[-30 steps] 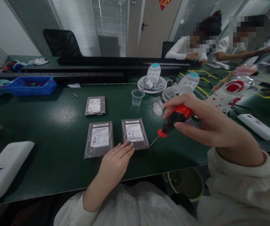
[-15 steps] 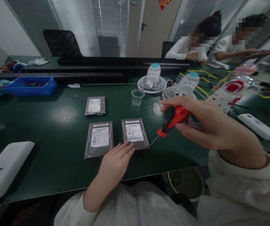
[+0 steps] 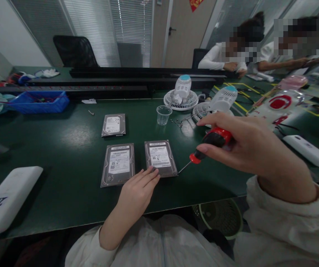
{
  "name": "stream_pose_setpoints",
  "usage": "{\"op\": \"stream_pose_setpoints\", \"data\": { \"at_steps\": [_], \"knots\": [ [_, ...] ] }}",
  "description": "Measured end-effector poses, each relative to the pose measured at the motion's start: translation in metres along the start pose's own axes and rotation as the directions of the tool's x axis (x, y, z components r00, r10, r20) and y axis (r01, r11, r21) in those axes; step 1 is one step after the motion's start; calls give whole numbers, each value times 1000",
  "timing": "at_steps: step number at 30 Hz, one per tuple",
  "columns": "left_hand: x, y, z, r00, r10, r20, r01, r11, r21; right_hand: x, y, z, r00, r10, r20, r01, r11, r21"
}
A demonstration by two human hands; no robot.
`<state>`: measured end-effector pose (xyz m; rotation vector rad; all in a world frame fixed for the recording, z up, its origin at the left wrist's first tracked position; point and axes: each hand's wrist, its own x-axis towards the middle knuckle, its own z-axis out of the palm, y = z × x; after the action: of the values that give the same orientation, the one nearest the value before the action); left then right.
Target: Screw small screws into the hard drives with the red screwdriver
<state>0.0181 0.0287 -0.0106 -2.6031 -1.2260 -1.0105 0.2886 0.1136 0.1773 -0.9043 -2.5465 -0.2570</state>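
My right hand [image 3: 243,146] grips a red and black screwdriver [image 3: 211,144]. Its thin tip rests at the near right corner of the right-hand hard drive [image 3: 160,158]. My left hand [image 3: 137,191] lies flat on the green table [image 3: 64,148], fingers stretched out, with the fingertips pressing that drive's near edge. A second hard drive [image 3: 118,164] lies just left of it. A third hard drive [image 3: 114,124] lies farther back.
A clear plastic cup [image 3: 163,114] and loose screws [image 3: 177,122] sit behind the drives, with two small white fans [image 3: 182,94] beyond. A white box [image 3: 7,198] lies near left, another white box [image 3: 309,150] at right. A blue bin [image 3: 41,102] stands far left. Two people work at the far right.
My right hand has turned the screwdriver handle slightly while the tip stayed at the drive's corner. My left hand has kept still.
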Motion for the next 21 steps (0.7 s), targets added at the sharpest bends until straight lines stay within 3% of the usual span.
{"op": "stream_pose_setpoints", "data": {
  "at_steps": [6,11,14,21],
  "knots": [
    [-1,0,0,1000,7,6,-7,1000,5,-1,2,-4,993,-102,57,81,954,289],
    [-1,0,0,1000,1,9,-2,1000,11,0,1,2,999,-25,-35,31,985,171],
    [-1,0,0,1000,5,7,-5,1000,16,1,0,2,1000,-2,7,1,996,93],
    [-1,0,1,1000,0,-5,0,1000,18,-1,3,-5,987,-127,93,91,942,322]
  ]
}}
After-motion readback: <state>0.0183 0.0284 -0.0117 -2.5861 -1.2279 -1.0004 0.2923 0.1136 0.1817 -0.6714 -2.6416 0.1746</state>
